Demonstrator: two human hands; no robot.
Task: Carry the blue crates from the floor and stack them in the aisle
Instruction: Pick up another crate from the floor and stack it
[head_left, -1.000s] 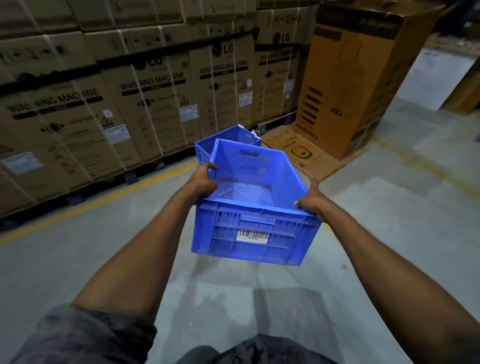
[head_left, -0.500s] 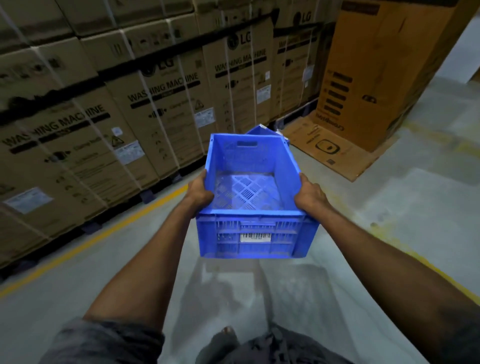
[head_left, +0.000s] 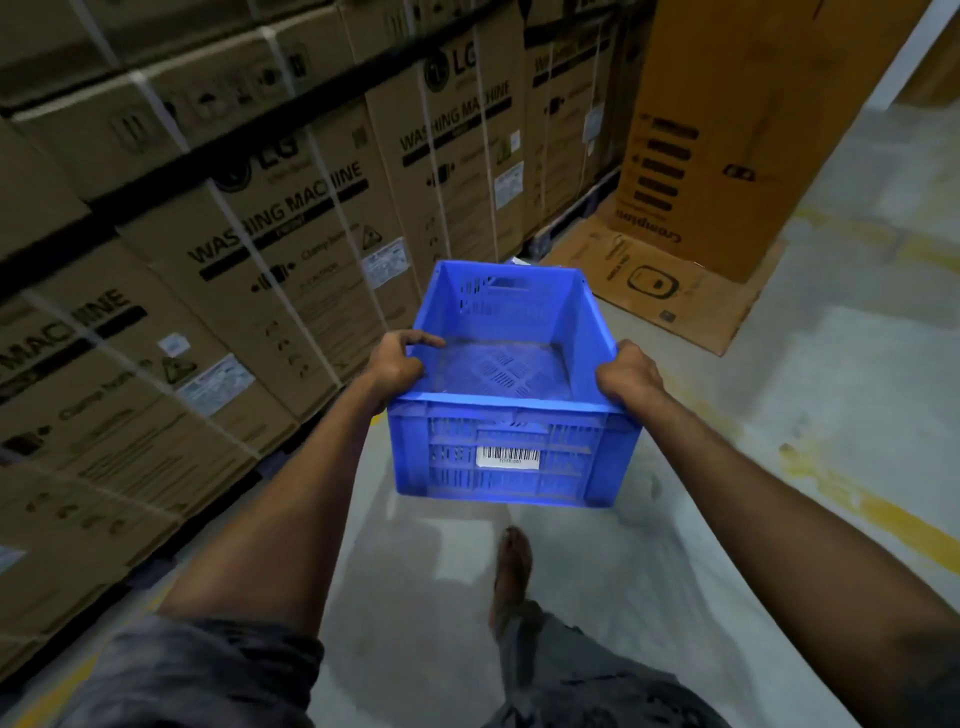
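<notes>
Blue crate (head_left: 511, 415) held off the floor (head_left: 779, 395), left hand (head_left: 397, 361) gripping left rim, right hand (head_left: 626, 376) gripping right rim — empty inside, barcode label (head_left: 508, 457) facing the person.

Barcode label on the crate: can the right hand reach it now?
Probably not unless it lets go: the right hand grips the crate, as the left hand does. Nothing covers the label.

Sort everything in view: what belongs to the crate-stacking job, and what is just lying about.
Job: blue crate; left hand and right hand, their grip on its side rims.
Lying about: washing machine boxes; tall orange carton; flattened cardboard; yellow floor line.
</notes>
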